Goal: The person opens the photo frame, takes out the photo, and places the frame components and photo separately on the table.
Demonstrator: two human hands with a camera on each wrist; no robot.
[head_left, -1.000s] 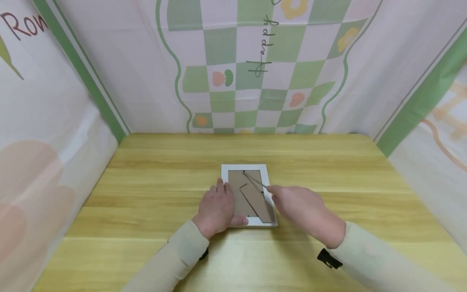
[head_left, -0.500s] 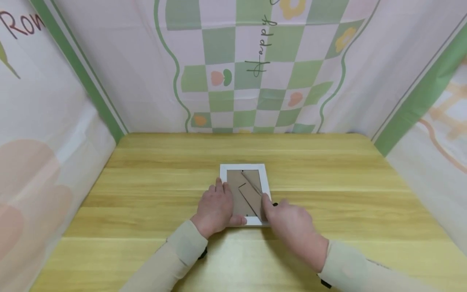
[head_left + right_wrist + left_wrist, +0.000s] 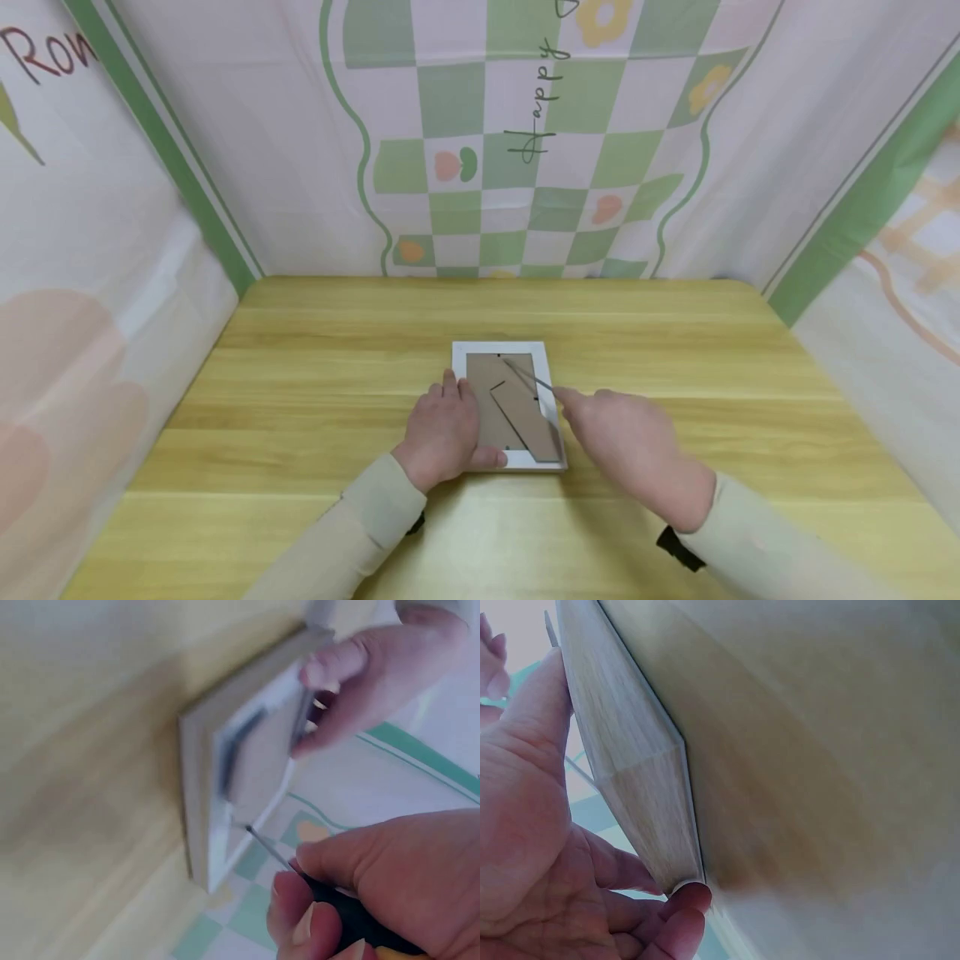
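Note:
A white picture frame (image 3: 551, 417) lies back side up on the table, its brown backing board (image 3: 483, 375) showing. Attached to the board is a slanted stand leg (image 3: 525, 417), and small dark tabs sit along the opening. My left hand (image 3: 442, 429) grips the frame, thumb over the near rail and fingers at the left edge. In my right hand (image 3: 626, 437) I hold a screwdriver (image 3: 341, 907) with a dark and yellow handle. Its thin shaft (image 3: 542, 384) slants over the board, tip just beside the top tab; contact cannot be told.
The wood-grain table (image 3: 337, 333) extends all around the frame. A patterned cloth wall (image 3: 300, 167) stands behind its far edge, with more cloth at both sides. Black bands (image 3: 678, 550) circle the wrists.
My right hand dropped toward me along the frame's right side, then rose back with the screwdriver. The tip is now slightly right of the top tab. Left hand and frame stay put.

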